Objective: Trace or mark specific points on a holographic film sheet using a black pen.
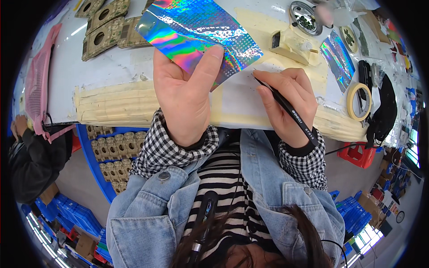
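Note:
My left hand (185,102) pinches a shiny holographic sheet (178,33) by its lower edge, thumb on top and fingers beneath. Rows of small dot-like shapes cover part of the sheet. In my right hand (288,100) is a slim black pen-shaped tool (290,111), gripped like a pencil. Its thin tip points up and left, just off the sheet's right corner; whether the tip carries anything is too small to see. Beyond my right hand stands a block wrapped in cream tape (295,47).
Camouflage-patterned housings with round holes (103,38) lie at the far left. A round metal dish (306,18) holds small dark pieces. A second holographic strip (338,60) and a tape roll (359,102) are at right. A blue tray (96,158) of housings sits below the table edge (116,105).

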{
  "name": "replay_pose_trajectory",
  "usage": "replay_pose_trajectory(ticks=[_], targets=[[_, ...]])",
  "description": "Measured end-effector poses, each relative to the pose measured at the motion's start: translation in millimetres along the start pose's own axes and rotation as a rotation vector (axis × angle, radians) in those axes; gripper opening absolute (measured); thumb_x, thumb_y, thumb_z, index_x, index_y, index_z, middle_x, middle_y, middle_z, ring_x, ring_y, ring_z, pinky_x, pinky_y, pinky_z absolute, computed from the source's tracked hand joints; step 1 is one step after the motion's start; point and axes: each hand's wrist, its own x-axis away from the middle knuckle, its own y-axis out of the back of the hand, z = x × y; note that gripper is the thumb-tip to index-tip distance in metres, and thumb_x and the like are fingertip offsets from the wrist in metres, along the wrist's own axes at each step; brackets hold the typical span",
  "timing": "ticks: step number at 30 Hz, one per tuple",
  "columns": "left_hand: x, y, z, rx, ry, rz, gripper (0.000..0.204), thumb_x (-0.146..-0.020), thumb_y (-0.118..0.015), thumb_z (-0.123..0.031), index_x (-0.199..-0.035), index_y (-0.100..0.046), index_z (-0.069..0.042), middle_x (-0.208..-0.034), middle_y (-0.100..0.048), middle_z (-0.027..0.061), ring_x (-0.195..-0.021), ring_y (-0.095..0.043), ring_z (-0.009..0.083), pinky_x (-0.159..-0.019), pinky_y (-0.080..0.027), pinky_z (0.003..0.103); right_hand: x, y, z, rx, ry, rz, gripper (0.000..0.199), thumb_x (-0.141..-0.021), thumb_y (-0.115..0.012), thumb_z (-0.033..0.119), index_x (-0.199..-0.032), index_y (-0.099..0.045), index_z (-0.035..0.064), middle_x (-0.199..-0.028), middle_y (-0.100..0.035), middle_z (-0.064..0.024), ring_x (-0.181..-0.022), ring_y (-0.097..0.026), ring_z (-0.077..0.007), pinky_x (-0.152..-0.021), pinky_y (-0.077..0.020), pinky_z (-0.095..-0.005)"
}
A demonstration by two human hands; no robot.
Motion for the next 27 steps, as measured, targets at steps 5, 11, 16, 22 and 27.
replay_pose_trajectory(ticks=[5,11,16,22,27], targets=[[0.5,0.0,-0.6,0.013,0.012,-0.001,0.029,-0.085,-0.056,0.002,-0.113,-0.050,-0.001,-0.105,-0.060,0.0068,-0.094,-0.059,0.0152,-0.085,-0.046,0.030,1.5,-2.6,-2.3,0.019,0.014,0.022,0.025,-0.068,-0.073,0.014,-0.090,-0.064,0.0047,-0.073,-0.062,-0.0044,-0.069,-0.051,-0.0215,-0.064,-0.0423,-0.0318],[-1.8,-3.2,-2.2,0.032,0.021,-0.023,0.032,-0.083,-0.058,0.005,-0.112,-0.044,-0.001,-0.102,-0.059,0.0084,-0.089,-0.060,0.0146,-0.077,-0.051,0.028,0.5,-1.6,0.6,0.134,0.058,0.031,0.028,-0.066,-0.074,0.021,-0.088,-0.063,0.0067,-0.073,-0.062,-0.0031,-0.069,-0.051,-0.0210,-0.063,-0.0420,-0.0317],[-2.0,-1.8,-0.7,0.027,0.014,-0.016,0.032,-0.083,-0.058,0.006,-0.112,-0.044,-0.001,-0.102,-0.059,0.0086,-0.089,-0.060,0.0147,-0.077,-0.051,0.028,0.8,-2.1,-0.7,0.132,0.063,0.022,0.029,-0.066,-0.074,0.021,-0.089,-0.063,0.0063,-0.073,-0.063,-0.0037,-0.069,-0.051,-0.0214,-0.063,-0.0424,-0.0316],[-1.2,-0.1,0.2,0.017,-0.002,0.008,0.030,-0.085,-0.057,0.003,-0.113,-0.048,-0.001,-0.103,-0.060,0.0076,-0.092,-0.059,0.0149,-0.082,-0.048,0.029,-0.3,1.7,-1.9,0.000,-0.006,0.010,0.026,-0.069,-0.073,0.014,-0.091,-0.064,0.0033,-0.076,-0.063,-0.0059,-0.069,-0.051,-0.0224,-0.064,-0.0433,-0.0310],[0.1,1.5,0.3,0.005,-0.002,0.017,0.029,-0.085,-0.056,0.002,-0.113,-0.050,-0.001,-0.104,-0.061,0.0068,-0.094,-0.059,0.0150,-0.084,-0.046,0.029,-1.0,-1.4,-3.3,-0.042,-0.013,-0.026,0.021,-0.071,-0.072,0.007,-0.090,-0.065,0.0014,-0.076,-0.064,-0.0067,-0.067,-0.052,-0.0223,-0.062,-0.0435,-0.0305]])
